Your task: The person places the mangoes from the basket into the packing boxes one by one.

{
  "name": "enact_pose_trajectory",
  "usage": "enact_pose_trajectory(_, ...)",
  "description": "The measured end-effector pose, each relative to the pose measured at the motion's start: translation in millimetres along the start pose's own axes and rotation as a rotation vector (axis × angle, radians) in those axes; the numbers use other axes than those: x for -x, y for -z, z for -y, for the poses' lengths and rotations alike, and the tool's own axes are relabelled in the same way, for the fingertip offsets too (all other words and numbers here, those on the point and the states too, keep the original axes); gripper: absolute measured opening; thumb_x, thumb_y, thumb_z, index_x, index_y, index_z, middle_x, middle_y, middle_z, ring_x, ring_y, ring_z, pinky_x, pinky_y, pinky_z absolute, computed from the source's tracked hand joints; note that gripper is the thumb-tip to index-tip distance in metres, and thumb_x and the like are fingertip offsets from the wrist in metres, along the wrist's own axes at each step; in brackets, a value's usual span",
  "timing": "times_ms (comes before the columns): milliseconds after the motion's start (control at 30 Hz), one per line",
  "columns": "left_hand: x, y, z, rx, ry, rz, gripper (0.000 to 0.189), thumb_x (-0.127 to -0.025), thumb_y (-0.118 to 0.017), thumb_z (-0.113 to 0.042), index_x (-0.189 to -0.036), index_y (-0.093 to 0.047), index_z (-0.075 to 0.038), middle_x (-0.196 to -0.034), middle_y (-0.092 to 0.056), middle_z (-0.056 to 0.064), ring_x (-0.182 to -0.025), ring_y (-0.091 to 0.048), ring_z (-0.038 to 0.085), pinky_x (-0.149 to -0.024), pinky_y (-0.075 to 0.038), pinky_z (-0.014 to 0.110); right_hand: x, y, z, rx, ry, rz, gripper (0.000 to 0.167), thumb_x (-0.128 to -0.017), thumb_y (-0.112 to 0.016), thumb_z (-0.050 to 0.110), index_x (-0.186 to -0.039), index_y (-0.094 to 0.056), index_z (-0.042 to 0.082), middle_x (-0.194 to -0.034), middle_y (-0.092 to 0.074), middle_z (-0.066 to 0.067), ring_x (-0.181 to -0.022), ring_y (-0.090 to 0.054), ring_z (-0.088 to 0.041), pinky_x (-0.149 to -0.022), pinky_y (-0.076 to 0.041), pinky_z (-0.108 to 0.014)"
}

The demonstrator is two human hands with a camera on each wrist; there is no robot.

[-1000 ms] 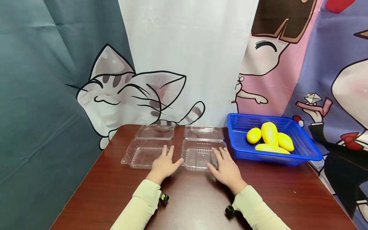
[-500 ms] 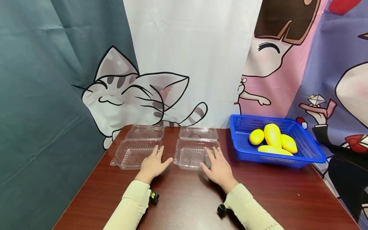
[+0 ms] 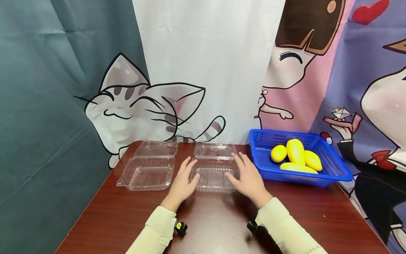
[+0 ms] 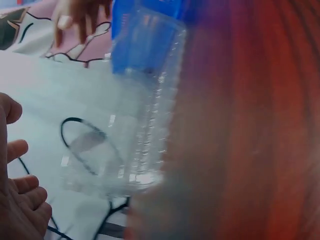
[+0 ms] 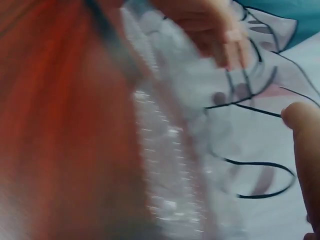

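Clear container (image 3: 211, 180): we log it on the table (image 3: 219, 233), mid-scene, between both hands; lid (image 3: 214, 151) laid back on the far side.
Ribbed walls (image 3: 215, 188): probably light, thin, springy, slick, easily dented; we would hold left and right sides gently.
Right hand (image 3: 248, 179): empty, fingers spread wide at the container's right side.
Left hand (image 3: 183, 185): empty, fingers loosely apart, left side.
Fingertips (image 4: 30, 183): contact, we cannot tell.

curtained-off spot, kind of room unclear: cartoon-print curtains (image 3: 203, 63) behind reddish-brown table (image 3: 219, 222)
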State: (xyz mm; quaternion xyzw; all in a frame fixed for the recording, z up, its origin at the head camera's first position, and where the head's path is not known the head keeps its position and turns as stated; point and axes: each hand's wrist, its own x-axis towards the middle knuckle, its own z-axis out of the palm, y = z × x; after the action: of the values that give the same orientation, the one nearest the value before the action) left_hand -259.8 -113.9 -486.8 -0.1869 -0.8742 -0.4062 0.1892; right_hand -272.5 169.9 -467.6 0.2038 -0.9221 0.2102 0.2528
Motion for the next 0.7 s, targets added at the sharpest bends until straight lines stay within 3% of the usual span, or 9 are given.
enact_pose_trajectory(167,6.0,-14.5,10.7,0.129,0.129,0.019,0.062,-0.097,-0.063,-0.016,-0.154,-0.041,-0.014,-0.163,-0.026,0.016,-0.145,-0.034,0.04,-0.112,-0.033,0.06,-19.4,32.1,-21.4,-0.037,-0.073,0.01,0.079,-0.091,-0.07,0.048,-0.155,-0.038,0.014,-0.153,-0.042,-0.024,-0.137,-0.044,-0.044,-0.107,-0.038,-0.063)
enact_pose_trajectory(333,11.7,-21.6,26.1,0.242,0.144,-0.001,0.064,-0.097,-0.062,-0.011,-0.155,-0.036,-0.005,-0.159,-0.026,0.026,-0.144,-0.031,0.047,-0.112,-0.029,0.065,-33.7,59.5,-52.0,-0.053,-0.149,0.004,0.075,-0.096,-0.064,0.046,-0.156,-0.036,0.012,-0.154,-0.041,-0.023,-0.139,-0.04,-0.043,-0.107,-0.036,-0.065)
enact_pose_trajectory(500,16.0,-25.0,33.0,0.367,0.175,0.052,0.068,-0.099,-0.061,-0.011,-0.158,-0.028,-0.005,-0.16,-0.025,0.025,-0.147,-0.025,0.044,-0.114,-0.027,0.063,-36.7,83.1,-84.3,-0.033,-0.25,0.008,0.073,-0.097,-0.061,0.042,-0.157,-0.034,0.011,-0.153,-0.04,-0.025,-0.139,-0.039,-0.046,-0.109,-0.033,-0.066)
enact_pose_trajectory(600,18.7,-25.2,35.4,0.418,0.219,0.074,0.067,-0.099,-0.059,-0.011,-0.158,-0.027,-0.006,-0.16,-0.024,0.025,-0.148,-0.023,0.044,-0.114,-0.026,0.063,-36.1,95.3,-100.2,-0.014,-0.315,0.063,0.074,-0.097,-0.061,0.041,-0.157,-0.031,0.008,-0.152,-0.04,-0.029,-0.138,-0.037,-0.048,-0.108,-0.031,-0.067)
enact_pose_trajectory(700,20.1,-25.8,36.9,0.445,0.251,0.092,0.066,-0.1,-0.058,-0.011,-0.159,-0.027,-0.008,-0.161,-0.024,0.023,-0.148,-0.024,0.045,-0.114,-0.028,0.062,-34.2,106.1,-116.5,0.003,-0.381,0.187,0.08,-0.096,-0.061,0.041,-0.156,-0.027,0.0,-0.15,-0.038,-0.034,-0.134,-0.038,-0.052,-0.106,-0.031,-0.07)
